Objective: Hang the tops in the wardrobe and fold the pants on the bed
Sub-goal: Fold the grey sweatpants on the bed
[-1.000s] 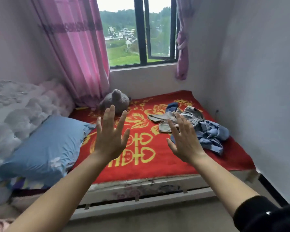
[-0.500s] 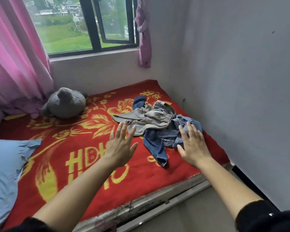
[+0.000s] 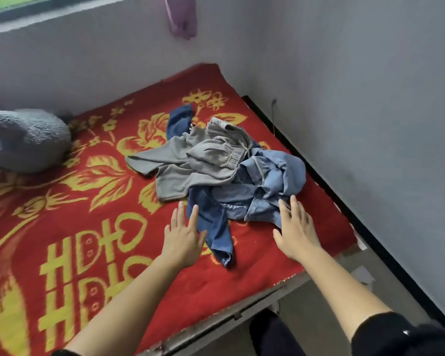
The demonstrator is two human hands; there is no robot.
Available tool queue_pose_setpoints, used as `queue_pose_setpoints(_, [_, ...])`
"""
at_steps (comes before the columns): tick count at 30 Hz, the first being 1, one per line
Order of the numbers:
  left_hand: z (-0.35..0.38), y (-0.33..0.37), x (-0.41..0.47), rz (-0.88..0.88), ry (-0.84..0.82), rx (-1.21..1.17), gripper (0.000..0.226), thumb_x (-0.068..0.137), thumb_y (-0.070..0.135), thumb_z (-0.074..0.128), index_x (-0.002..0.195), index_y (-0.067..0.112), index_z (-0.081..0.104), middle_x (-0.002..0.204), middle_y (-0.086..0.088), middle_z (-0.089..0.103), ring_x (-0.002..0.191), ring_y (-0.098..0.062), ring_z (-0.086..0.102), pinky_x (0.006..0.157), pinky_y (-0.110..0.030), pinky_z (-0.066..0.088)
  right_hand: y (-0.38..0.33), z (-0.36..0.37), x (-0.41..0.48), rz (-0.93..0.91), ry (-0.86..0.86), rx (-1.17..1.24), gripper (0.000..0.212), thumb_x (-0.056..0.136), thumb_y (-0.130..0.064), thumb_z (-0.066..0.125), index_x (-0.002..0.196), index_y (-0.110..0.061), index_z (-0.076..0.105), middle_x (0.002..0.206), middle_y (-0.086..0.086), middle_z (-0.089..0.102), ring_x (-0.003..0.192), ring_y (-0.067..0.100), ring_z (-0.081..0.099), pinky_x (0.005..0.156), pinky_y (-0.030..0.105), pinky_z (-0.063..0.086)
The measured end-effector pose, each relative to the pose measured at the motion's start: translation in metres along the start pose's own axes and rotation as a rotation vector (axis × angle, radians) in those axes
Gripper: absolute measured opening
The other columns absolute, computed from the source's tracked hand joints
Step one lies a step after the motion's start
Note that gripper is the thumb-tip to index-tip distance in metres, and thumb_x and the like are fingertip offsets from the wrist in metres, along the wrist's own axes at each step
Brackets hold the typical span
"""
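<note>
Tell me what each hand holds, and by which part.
Nothing is held. The left hand and right hand are open, fingers straight, at the near edge of the clothes pile.

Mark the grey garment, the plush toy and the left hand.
grey garment (image 3: 190, 163): head view, mid fabric.
plush toy (image 3: 28, 140): head view, fuzzy body.
left hand (image 3: 184, 240): head view, back of hand.

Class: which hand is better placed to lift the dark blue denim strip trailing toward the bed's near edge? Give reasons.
Probably left. The left hand lies beside the dark denim strip, fingertips at its edge; the right hand sits at the light blue garment instead.
</note>
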State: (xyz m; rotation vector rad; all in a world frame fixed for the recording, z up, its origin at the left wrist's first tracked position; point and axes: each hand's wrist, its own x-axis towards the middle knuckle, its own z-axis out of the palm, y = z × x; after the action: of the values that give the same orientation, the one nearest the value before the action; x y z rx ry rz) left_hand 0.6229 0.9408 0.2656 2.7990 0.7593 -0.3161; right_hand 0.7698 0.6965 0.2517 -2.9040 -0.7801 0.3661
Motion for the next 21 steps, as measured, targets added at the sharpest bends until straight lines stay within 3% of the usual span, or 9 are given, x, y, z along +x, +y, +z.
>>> queue_pose_setpoints(7, [0.058, 0.048, 0.09, -0.094, -0.125, -0.081, 0.077, 0.098, 0.05, 0.041, 0.156, 0.017, 0.003, 0.162, -0.016, -0.007, 0.15, -0.032, 0.0, 0.116, -0.043, 0.025, 0.027, 0.036, 0.124, -0.073, -0.182, 0.013, 0.084, 0.095, -0.039, 0.053, 0.158, -0.011, 0.005, 0.163, 0.024, -0.004, 0.151, 0.038, 0.006, 0.12, 0.047, 0.017])
queue_pose_setpoints(11, [0.08, 0.056, 0.164, 0.012, -0.036, -0.099, 0.075, 0.091, 0.034, 0.063, 0.151, 0.003, 0.029, 0.156, -0.027, 0.021, 0.141, -0.044, 0.027, 0.106, -0.052, 0.039, 0.025, 0.061, 0.193, -0.129, -0.152, 0.087, 0.074, 0.098, -0.031, 0.051, 0.157, -0.009, 0.012, 0.163, 0.022, 0.002, 0.151, 0.035, 0.011, 0.119, 0.045, 0.02])
queue_pose_setpoints(13, [0.092, 0.058, 0.208, 0.015, -0.003, -0.145, 0.069, 0.089, 0.023, 0.065, 0.147, 0.001, 0.036, 0.153, -0.026, 0.029, 0.138, -0.043, 0.033, 0.101, -0.054, 0.043, 0.022, 0.076, 0.232, -0.17, -0.114, 0.127, 0.065, 0.101, -0.023, 0.045, 0.157, -0.008, 0.013, 0.164, 0.019, 0.003, 0.152, 0.032, 0.01, 0.119, 0.043, 0.021])
queue_pose_setpoints(17, [0.118, 0.065, 0.292, 0.085, 0.08, -0.126, 0.066, 0.091, 0.023, 0.058, 0.149, 0.005, 0.031, 0.158, -0.018, 0.024, 0.144, -0.035, 0.026, 0.104, -0.052, 0.037, 0.013, 0.107, 0.306, -0.205, -0.011, 0.26, 0.053, 0.104, -0.014, 0.037, 0.154, -0.004, 0.023, 0.165, 0.012, 0.009, 0.152, 0.026, 0.011, 0.121, 0.039, 0.02])
queue_pose_setpoints(21, [0.172, 0.032, 0.328, 0.069, -0.112, 0.009, 0.073, 0.092, 0.034, 0.053, 0.154, 0.023, 0.017, 0.162, -0.004, 0.016, 0.148, -0.027, 0.015, 0.111, -0.058, 0.024, 0.0, 0.124, 0.361, -0.129, 0.036, 0.468, 0.046, 0.106, -0.025, 0.037, 0.146, -0.001, 0.04, 0.154, 0.015, 0.037, 0.143, 0.026, 0.034, 0.113, 0.03, 0.027])
